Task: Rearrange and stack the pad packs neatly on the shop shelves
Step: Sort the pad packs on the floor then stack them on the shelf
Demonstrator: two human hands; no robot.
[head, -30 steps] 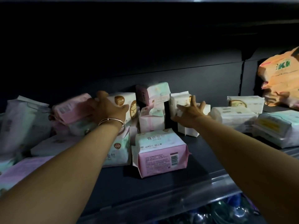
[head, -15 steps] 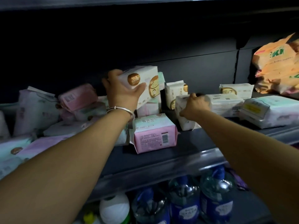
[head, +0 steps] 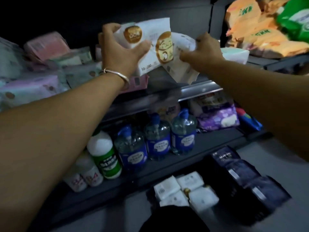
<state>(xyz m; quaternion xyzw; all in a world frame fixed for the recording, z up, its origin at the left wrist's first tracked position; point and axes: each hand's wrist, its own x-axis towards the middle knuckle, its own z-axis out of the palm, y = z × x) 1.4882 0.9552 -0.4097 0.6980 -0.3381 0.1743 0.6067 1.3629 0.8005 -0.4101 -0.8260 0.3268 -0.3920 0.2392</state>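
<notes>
The left hand (head: 121, 52) holds one white pad pack with a gold cat (head: 150, 46) up in the air, above the front edge of the top shelf (head: 197, 88). Its fingers curl round the pack's left end, with the thumb on the front. The right hand (head: 203, 51) grips a second white pack (head: 181, 67), tilted and just below the first, touching it. I think both are lifted clear so they can be put down again in a tidy stack.

On the left part of that shelf, pink and pale packs (head: 45, 46) lie in a messy heap; they are too blurry to count. Orange bags (head: 250, 30) sit at the right end.

The shelf below holds three blue water bottles (head: 157, 139) in a row and one white bottle with a green label (head: 105, 156).
</notes>
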